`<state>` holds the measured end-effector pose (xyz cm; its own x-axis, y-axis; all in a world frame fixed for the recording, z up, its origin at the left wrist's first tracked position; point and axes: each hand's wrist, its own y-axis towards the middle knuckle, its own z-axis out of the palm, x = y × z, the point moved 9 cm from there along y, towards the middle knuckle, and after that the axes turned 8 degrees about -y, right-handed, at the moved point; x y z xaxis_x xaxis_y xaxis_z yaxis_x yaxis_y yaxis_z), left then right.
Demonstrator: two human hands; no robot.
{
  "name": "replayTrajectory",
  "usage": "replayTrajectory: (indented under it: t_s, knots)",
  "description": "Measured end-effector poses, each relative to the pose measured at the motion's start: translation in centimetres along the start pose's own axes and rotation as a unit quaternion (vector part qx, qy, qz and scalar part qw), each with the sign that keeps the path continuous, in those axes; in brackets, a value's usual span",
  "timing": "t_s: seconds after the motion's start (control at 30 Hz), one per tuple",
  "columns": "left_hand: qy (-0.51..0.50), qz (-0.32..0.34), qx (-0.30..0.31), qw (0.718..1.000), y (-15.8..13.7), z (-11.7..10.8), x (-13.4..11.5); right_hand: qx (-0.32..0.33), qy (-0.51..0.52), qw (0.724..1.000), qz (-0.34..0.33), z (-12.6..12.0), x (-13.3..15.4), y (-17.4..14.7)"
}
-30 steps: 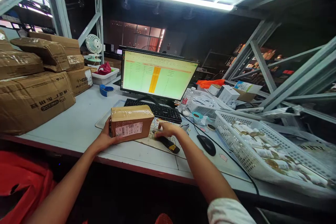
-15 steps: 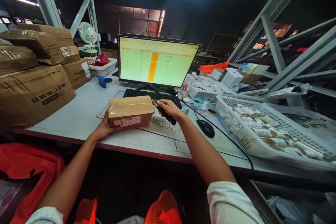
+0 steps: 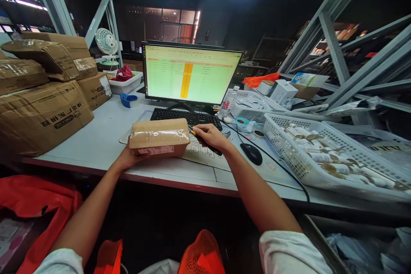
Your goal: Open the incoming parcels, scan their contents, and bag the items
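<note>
A small brown cardboard box with clear tape along its top and a printed label on its near side is tilted above the desk. My left hand grips its left end from below, most of the fingers hidden behind the box. In my right hand is a dark utility knife with a yellow part near its tip. The knife's tip is at the box's right end; whether it touches the tape I cannot tell.
Behind the box stand a black keyboard and a monitor. A mouse and a white basket of small rolls are to the right. Large cartons fill the left. A blue tape dispenser lies near a white basket.
The box has tipped so more of its taped top faces me. My right hand has shifted slightly right and down, the knife tip still by the box's right end.
</note>
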<state>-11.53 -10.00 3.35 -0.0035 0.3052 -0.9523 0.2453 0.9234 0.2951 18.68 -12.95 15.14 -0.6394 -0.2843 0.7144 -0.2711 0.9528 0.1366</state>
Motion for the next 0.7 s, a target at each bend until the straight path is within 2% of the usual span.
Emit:
replayTrajectory:
  t_s: [0.1,0.23,0.33,0.5,0.63,0.7]
  knots:
    - [0.043,0.002,0.015,0.999,0.0,0.2,-0.1,-0.001,-0.009,1.0,-0.008,0.2,0.3,-1.1]
    - [0.062,-0.007,0.02,0.998,-0.1,0.3,-0.2,-0.034,-0.016,0.999,0.003,0.5,0.0,-2.5]
    - [0.046,0.005,0.007,0.999,-0.2,0.2,-0.5,-0.055,-0.015,0.998,0.012,0.7,-0.2,-3.2]
    - [0.025,0.021,0.007,0.999,-0.2,0.5,-1.0,-0.053,0.0,0.998,0.02,1.4,-0.1,-4.1]
    - [-0.051,0.016,0.032,0.998,-0.2,1.4,-0.8,-0.079,-0.01,0.996,0.037,2.1,-0.5,-4.8]
    - [-0.076,0.012,0.024,0.997,-0.3,1.3,-0.7,-0.084,-0.009,0.995,0.048,2.4,-1.2,-4.9]
